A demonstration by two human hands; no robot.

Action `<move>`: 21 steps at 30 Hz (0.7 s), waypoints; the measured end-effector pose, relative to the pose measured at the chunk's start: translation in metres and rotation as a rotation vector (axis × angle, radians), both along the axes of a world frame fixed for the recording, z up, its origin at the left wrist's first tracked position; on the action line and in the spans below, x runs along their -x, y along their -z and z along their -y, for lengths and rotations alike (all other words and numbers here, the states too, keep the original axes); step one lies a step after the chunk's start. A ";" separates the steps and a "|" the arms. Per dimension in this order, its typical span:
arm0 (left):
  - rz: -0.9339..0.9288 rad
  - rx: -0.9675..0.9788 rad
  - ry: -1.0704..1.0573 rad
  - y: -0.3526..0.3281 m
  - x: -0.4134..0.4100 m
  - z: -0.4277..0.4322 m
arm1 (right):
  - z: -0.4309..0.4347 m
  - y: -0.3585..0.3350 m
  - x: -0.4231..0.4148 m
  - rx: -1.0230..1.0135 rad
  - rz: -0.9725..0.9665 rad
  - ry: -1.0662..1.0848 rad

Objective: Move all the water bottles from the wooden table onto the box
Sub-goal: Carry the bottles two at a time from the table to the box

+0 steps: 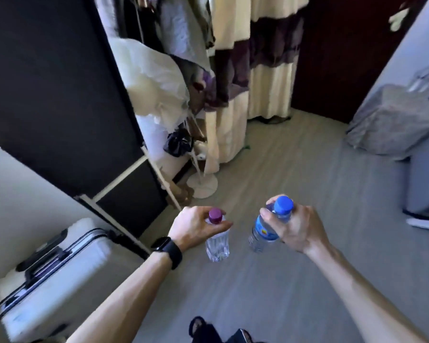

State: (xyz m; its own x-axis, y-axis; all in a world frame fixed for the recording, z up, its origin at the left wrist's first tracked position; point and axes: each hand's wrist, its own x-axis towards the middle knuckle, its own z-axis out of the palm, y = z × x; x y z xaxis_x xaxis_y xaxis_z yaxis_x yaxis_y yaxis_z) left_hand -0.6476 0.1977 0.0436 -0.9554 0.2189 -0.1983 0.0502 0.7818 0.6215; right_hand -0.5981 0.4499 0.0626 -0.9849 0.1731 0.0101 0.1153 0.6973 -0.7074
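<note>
**A bottle in each hand, both held over the floor**

Closest to you, below your wrists, a dark sandal (pixel 198 326) shows at the bottom edge on the grey floor (pixel 258 288). Both your forearms reach forward from there, the left one with a black watch (pixel 169 251) at the wrist.

Your left hand (pixel 193 226) pinches the purple bottle (pixel 217 246) at its neck, thumb and fingers closed just under the purple cap (pixel 215 216). The clear body hangs below your fingers, roughly upright and off the floor.

Your right hand (pixel 299 231) is wrapped round the upper part of the blue bottle (pixel 261 231), fingers curled tight below the blue cap (pixel 283 205). This bottle tilts, its base swung towards the purple one. The two bottles sit near each other between your hands but do not touch, and your hands are apart.

Left of your left arm a white suitcase (pixel 52 280) stands on the floor. Just beyond your left hand is the round white base of a stand (pixel 203 185). Further out on that side rises a dark panel (pixel 47 95), with pale cloth (pixel 154 90) heaped beside it. Straight ahead of both hands hangs a cream and purple curtain (pixel 265 90). Beyond your right hand lies a bed (pixel 394 125) under grey covers.

The frame is blurred throughout, so finer detail cannot be told.
</note>
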 end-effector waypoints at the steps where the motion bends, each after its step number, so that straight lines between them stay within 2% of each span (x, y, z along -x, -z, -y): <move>1: 0.007 -0.007 0.026 0.002 0.017 -0.015 | -0.016 -0.001 0.003 -0.004 0.000 0.043; 6: 0.002 -0.040 0.156 0.006 0.092 -0.102 | -0.098 0.001 0.019 0.002 -0.038 0.294; 15: 0.075 -0.065 0.427 0.021 0.225 -0.255 | -0.223 0.010 0.070 -0.098 0.074 0.624; 21: 0.091 -0.072 0.562 0.014 0.303 -0.374 | -0.301 0.006 0.103 -0.063 0.054 0.834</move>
State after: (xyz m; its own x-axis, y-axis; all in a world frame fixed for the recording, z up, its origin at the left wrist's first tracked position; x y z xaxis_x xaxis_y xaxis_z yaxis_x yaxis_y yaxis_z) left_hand -0.9507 0.5718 0.0292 -0.6681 0.7042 -0.2402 0.3899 0.6063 0.6931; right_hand -0.7010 0.7507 0.0565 -0.5337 0.8457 0.0003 0.6434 0.4062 -0.6489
